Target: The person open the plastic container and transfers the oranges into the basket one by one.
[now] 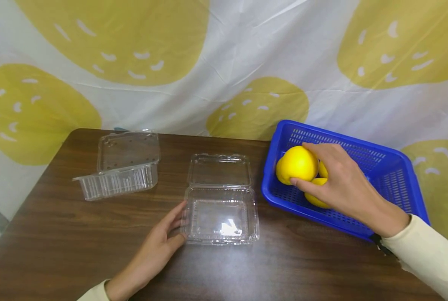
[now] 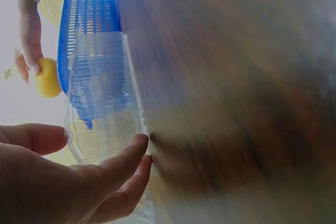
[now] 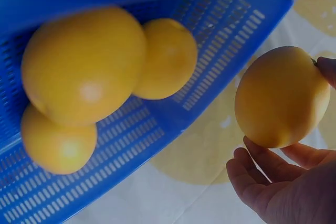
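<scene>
My right hand [image 1: 338, 179] pinches a round yellow fruit [image 1: 300, 164] between thumb and fingers, over the left end of a blue plastic basket [image 1: 340, 223]. The right wrist view shows a small stem spot on the held fruit [image 3: 281, 98] and three more yellow fruits [image 3: 84, 66] lying in the basket. My left hand [image 1: 158, 238] grips the left side of a clear plastic clamshell container [image 1: 222, 215], which lies with its lid [image 1: 220, 169] folded back. In the left wrist view, the thumb is at the container's rim and the other fingers are low on its side.
A second clear clamshell container [image 1: 120, 184] stands at the back left of the brown wooden table [image 1: 77, 246], its lid raised. Behind the table hangs a white cloth [image 1: 243, 46] with large yellow fruit prints.
</scene>
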`<state>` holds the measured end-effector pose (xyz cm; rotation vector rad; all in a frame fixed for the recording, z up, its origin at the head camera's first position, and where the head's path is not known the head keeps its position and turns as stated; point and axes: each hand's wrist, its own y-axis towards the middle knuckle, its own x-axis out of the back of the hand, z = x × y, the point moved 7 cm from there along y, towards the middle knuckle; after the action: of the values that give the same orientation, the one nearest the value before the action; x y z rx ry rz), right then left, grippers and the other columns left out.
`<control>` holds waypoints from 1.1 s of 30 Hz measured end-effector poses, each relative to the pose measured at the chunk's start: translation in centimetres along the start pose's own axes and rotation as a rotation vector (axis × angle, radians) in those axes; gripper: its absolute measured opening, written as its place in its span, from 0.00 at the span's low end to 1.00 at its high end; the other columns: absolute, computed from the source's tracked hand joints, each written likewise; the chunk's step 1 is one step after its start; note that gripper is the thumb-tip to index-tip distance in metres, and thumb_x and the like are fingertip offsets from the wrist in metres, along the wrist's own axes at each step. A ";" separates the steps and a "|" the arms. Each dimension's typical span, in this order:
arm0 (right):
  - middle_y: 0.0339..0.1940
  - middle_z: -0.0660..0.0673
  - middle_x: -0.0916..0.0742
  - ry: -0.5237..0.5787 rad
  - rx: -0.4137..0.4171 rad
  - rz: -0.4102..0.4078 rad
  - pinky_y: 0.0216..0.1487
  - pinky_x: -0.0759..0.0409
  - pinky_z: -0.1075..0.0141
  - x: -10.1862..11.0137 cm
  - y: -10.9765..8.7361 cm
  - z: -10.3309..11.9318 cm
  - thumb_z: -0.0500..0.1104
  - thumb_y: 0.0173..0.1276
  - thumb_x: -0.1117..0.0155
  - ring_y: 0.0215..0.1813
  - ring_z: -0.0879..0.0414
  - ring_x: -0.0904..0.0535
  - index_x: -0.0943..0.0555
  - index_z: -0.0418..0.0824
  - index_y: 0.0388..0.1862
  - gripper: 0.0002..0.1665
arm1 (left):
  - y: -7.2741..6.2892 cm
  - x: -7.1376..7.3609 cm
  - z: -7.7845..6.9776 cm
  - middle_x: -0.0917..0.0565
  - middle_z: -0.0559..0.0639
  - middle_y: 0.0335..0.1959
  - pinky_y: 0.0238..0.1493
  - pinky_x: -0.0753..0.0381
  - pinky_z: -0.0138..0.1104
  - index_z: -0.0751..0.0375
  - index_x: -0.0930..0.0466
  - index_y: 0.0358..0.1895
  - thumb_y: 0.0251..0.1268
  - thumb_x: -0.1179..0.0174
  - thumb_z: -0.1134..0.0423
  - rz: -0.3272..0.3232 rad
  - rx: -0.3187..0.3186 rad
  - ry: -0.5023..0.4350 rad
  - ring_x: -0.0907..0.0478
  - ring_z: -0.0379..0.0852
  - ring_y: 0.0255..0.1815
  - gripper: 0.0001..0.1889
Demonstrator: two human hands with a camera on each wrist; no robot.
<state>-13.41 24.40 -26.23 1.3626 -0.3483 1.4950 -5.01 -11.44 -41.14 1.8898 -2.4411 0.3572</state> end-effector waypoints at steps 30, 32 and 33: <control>0.53 0.31 0.11 -0.107 -0.229 0.170 0.45 0.22 0.46 0.6 -1.0 -8.7 0.54 0.68 0.17 0.50 0.38 0.19 0.20 0.29 0.70 0.43 | -0.1 0.0 -0.2 0.28 0.68 0.80 0.78 0.25 0.55 0.64 0.44 0.88 0.72 0.39 0.75 -0.004 -0.006 0.018 0.27 0.65 0.78 0.43; 0.48 0.35 0.10 -0.124 -0.226 0.172 0.37 0.24 0.54 0.7 -1.1 -9.4 0.55 0.67 0.17 0.42 0.43 0.20 0.19 0.29 0.69 0.41 | -0.1 0.0 -0.2 0.29 0.68 0.80 0.78 0.25 0.55 0.64 0.44 0.88 0.72 0.39 0.75 -0.003 -0.005 0.019 0.27 0.65 0.78 0.42; 0.46 0.36 0.09 -0.129 -0.225 0.172 0.35 0.26 0.57 0.8 -1.2 -9.7 0.55 0.67 0.16 0.39 0.46 0.21 0.18 0.30 0.67 0.41 | -0.1 0.0 -0.2 0.29 0.68 0.80 0.78 0.25 0.56 0.64 0.44 0.88 0.72 0.39 0.75 -0.003 -0.005 0.019 0.27 0.65 0.78 0.42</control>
<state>-17.72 32.75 -29.08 1.2760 -0.7101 1.4599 -4.90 -11.39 -40.92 1.8785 -2.4248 0.3673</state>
